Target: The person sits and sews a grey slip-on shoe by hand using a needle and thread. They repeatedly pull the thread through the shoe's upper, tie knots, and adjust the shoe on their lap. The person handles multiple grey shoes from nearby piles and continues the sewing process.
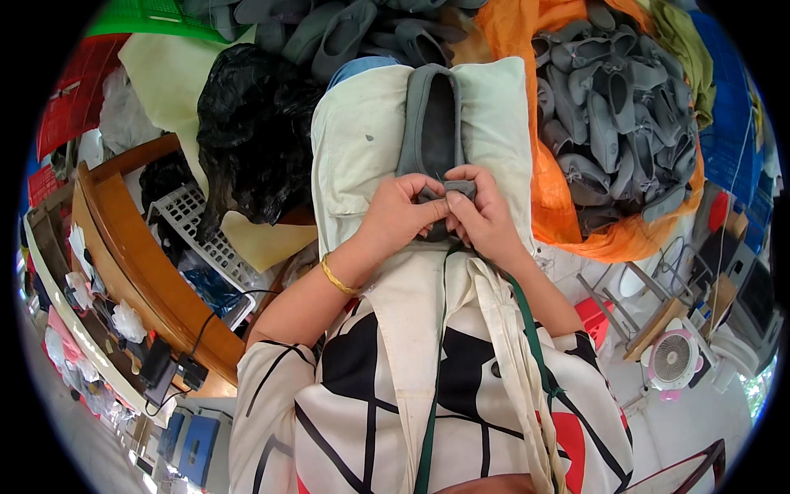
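A grey slip-on shoe (430, 115) lies lengthwise on the pale cloth (362, 136) over my lap, its opening facing up and one end pointing away from me. At its near end, my left hand (403, 210) and my right hand (480, 206) meet over a folded piece of grey material on the shoe. The fingertips of both hands are closed in a pinch, thumbs nearly touching. Anything small between the fingertips, such as thread or a needle, cannot be made out. The near tip of the shoe is partly hidden by my fingers.
To the right, an orange sack (568, 226) holds many grey shoes (617, 107). More grey shoes (341, 37) are heaped beyond my lap. A black plastic bag (255, 132), a white plastic basket (202, 222) and a wooden drawer unit (136, 263) stand left. A small fan (672, 360) sits right.
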The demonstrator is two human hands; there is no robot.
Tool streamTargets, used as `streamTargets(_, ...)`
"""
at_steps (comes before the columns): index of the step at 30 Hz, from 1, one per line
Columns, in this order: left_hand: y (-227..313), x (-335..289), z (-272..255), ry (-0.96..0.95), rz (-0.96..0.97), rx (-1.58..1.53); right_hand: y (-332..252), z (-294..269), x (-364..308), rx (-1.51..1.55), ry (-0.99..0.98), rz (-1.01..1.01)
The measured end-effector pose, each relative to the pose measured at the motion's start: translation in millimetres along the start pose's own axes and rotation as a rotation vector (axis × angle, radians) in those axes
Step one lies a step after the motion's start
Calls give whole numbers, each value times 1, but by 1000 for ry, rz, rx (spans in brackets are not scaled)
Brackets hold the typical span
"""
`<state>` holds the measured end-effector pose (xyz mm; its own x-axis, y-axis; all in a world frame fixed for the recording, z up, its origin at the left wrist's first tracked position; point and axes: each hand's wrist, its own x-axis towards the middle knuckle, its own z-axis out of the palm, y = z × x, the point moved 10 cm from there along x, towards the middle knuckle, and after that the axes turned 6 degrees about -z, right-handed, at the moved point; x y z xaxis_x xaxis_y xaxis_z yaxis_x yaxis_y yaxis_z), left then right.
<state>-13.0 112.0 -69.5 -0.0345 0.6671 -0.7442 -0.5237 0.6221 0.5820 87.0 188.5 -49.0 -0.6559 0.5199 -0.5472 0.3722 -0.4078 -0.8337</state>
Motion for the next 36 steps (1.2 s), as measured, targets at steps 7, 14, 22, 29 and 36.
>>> streamTargets(7,36,-19,4,167,352,373,-96,-8,-16,-654,111,-657)
streamTargets(14,45,-30,10,183,444,488,-84,3,-22,-728,88,-746)
streamTargets(22,46,-41,21,181,554,631,-55,-20,-13,281,-19,-192)
streamTargets(29,44,-51,20,218,636,727,-80,-131,-30,693,155,-447)
streamTargets(36,51,-47,23,245,690,759,-75,-176,-33,594,455,-679)
